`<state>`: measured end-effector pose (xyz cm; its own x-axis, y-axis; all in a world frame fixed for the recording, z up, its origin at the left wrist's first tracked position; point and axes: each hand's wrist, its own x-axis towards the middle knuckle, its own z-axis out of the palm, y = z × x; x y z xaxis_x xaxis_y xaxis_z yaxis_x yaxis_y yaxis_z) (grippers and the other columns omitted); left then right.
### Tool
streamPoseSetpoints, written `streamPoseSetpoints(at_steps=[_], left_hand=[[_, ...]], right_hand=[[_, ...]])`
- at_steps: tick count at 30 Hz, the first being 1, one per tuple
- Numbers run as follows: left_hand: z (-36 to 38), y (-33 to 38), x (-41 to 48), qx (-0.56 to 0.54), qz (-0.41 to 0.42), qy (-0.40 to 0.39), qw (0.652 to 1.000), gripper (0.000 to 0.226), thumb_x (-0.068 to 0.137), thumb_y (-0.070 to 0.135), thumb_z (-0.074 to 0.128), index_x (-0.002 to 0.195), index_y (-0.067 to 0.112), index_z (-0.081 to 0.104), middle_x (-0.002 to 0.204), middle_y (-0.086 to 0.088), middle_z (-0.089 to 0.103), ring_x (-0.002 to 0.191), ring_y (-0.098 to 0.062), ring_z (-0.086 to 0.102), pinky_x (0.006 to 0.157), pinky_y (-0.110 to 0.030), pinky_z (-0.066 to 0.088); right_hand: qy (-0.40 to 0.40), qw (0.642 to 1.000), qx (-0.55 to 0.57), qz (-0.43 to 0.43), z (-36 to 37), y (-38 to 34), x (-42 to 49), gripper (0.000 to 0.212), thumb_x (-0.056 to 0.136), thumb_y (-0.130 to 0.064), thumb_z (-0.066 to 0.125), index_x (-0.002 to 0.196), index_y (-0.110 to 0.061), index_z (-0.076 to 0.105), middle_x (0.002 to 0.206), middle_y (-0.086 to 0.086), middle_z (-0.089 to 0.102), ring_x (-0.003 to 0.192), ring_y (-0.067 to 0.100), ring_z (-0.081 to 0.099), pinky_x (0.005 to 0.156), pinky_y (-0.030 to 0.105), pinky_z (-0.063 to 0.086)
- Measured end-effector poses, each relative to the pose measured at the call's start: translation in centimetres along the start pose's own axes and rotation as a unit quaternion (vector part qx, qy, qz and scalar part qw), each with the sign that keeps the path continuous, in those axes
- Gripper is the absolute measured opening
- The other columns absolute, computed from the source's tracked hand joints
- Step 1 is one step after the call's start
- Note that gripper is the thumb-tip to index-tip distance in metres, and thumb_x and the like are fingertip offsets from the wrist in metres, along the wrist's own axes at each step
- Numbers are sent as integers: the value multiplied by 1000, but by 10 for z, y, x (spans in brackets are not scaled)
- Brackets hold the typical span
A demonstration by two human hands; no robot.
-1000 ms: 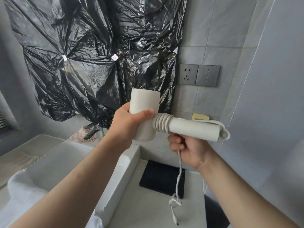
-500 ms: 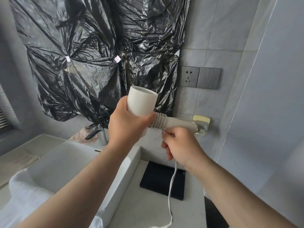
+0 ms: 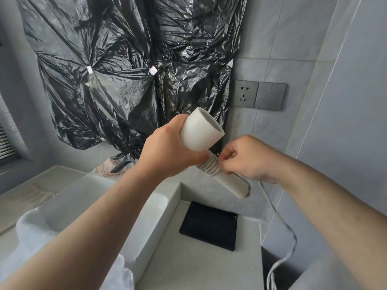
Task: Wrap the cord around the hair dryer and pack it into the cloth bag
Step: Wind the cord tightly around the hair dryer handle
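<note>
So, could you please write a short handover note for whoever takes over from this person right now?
Left hand: gripping the hair dryer by its barrel, held up over the counter.
Right hand: pinching the cord against the handle, beside the coils.
Done: several turns of cord sit tight at the top of the handle.
Left: the lower handle is bare, and a long stretch of cord hangs down off the counter's right edge; finish winding it.
The dark flat item on the counter looks like the cloth bag; it lies flat, nothing packed yet.
</note>
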<state>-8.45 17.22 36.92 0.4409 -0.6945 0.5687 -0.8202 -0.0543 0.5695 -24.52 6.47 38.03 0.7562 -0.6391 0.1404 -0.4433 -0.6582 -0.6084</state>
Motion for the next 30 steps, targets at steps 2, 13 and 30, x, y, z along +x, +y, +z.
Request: streamPoseSetpoints(at_steps=[2, 13, 30], left_hand=[[-3, -4, 3, -34, -2, -27, 999, 72, 51, 50, 82, 116, 41, 54, 95, 16, 65, 86, -12, 64, 73, -38, 58], [1, -18, 10, -327, -95, -79, 937, 59, 43, 38, 85, 97, 22, 68, 92, -8, 71, 82, -22, 69, 68, -45, 61], [18, -20, 11, -247, -150, 112, 951, 49, 53, 44, 82, 93, 22, 65, 86, 2, 70, 77, -17, 68, 63, -41, 61]], right_hand=[[-66, 995, 69, -6, -7, 4, 2, 12, 77, -2, 69, 75, -13, 71, 58, 3, 65, 49, 11, 48, 46, 20, 36], [-98, 923, 365, -71, -3, 37, 16, 58, 36, -63, 88, 66, -18, 67, 56, -8, 65, 47, 1, 57, 46, 15, 46], [51, 928, 360, 80, 79, 11, -13, 34, 102, -24, 39, 76, -10, 55, 51, 1, 49, 38, 12, 35, 43, 25, 30]])
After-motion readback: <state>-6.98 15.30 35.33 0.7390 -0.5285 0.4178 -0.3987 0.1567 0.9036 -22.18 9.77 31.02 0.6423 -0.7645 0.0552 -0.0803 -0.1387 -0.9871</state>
